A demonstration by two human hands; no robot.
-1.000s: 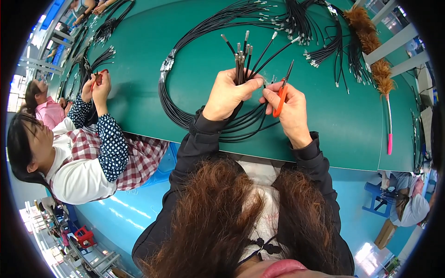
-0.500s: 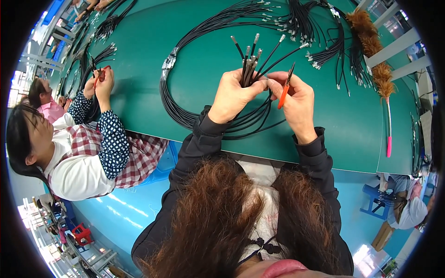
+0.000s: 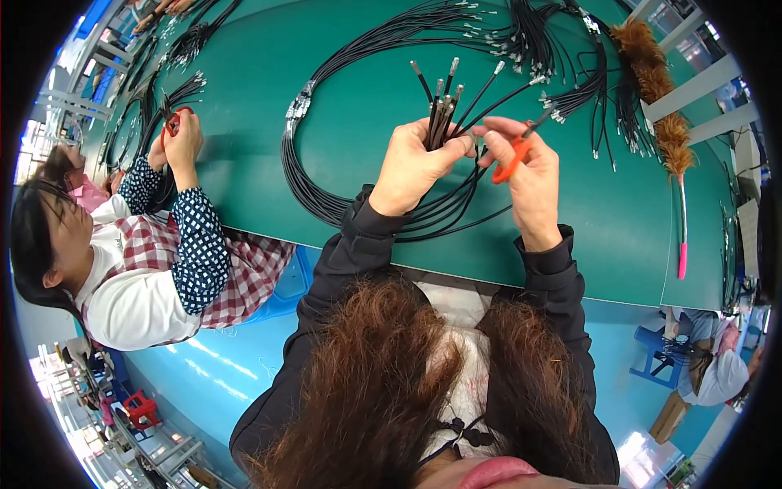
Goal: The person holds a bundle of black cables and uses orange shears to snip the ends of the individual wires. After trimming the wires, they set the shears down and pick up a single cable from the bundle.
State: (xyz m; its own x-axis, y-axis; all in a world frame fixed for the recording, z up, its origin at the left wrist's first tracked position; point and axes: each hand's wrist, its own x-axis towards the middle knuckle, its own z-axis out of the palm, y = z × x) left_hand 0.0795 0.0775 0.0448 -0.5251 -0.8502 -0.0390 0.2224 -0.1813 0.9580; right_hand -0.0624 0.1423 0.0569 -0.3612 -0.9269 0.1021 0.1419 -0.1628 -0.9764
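My left hand (image 3: 417,165) is closed around a bunch of black cables (image 3: 441,116), whose metal-tipped ends fan out above the fist. Their long lengths curve over the table below and behind my wrist. Close by on the right, my right hand (image 3: 531,183) has a pair of orange-handled scissors (image 3: 507,167) tucked in its grip, the dark blades pointing up and away. Its thumb and forefinger are beside the left thumb, next to the cables. Whether those fingertips pinch anything is blurred.
A looped cable bundle (image 3: 303,104) lies on the green table (image 3: 358,106). More cable bundles (image 3: 533,37) lie at the back, with a brown feather duster (image 3: 669,134) at the right. At the left, a co-worker (image 3: 138,261) holds red-handled scissors (image 3: 173,122).
My right hand has shifted slightly right, away from the left thumb, and the scissors have turned so their blades lean right. The left hand still grips the cables. The co-worker's scissors have turned.
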